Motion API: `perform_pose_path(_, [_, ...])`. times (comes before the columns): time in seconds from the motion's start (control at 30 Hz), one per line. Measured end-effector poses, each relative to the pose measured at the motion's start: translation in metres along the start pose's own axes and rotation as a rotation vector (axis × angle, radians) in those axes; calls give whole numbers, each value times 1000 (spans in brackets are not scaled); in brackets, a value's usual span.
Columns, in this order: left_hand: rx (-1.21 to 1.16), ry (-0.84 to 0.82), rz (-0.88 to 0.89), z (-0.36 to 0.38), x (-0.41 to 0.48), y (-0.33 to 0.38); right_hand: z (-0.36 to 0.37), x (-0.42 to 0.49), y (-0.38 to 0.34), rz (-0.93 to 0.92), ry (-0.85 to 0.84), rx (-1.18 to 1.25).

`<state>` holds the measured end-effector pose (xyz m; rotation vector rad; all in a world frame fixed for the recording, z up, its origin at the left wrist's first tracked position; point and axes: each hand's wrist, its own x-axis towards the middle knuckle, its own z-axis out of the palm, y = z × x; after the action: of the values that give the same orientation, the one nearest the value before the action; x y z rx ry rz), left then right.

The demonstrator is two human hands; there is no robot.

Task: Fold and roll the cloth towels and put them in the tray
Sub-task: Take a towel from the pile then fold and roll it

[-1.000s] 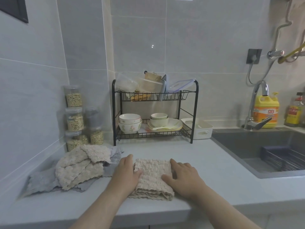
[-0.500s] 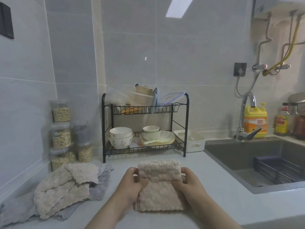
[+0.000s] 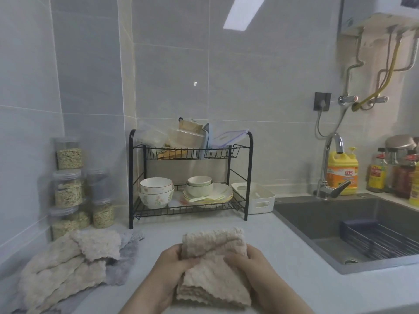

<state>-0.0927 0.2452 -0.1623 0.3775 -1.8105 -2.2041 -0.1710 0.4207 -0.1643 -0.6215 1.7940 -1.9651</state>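
Progress early: folded beige towel on counter, far end partly rolled — left hand and right hand each grip one side; white tray shows no towels — pile at left untouched

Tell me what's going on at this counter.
A person at the kitchen counter is rolling a folded beige towel. The left hand and right hand grip its sides, and its far end is curled over into the start of a roll. A heap of unfolded towels, beige on grey, lies to the left. The white tray sits beside the dish rack, and no rolled towel shows in it.
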Motion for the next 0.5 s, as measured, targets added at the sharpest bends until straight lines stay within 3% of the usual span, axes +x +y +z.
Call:
perform_pose_path(0.17, [-83, -76, -5, 0, -4, 2, 6, -1, 0, -22, 77, -121])
perform_pose_path(0.5, [-132, -117, -24, -2, -3, 1, -5, -2, -2, -26, -29, 219])
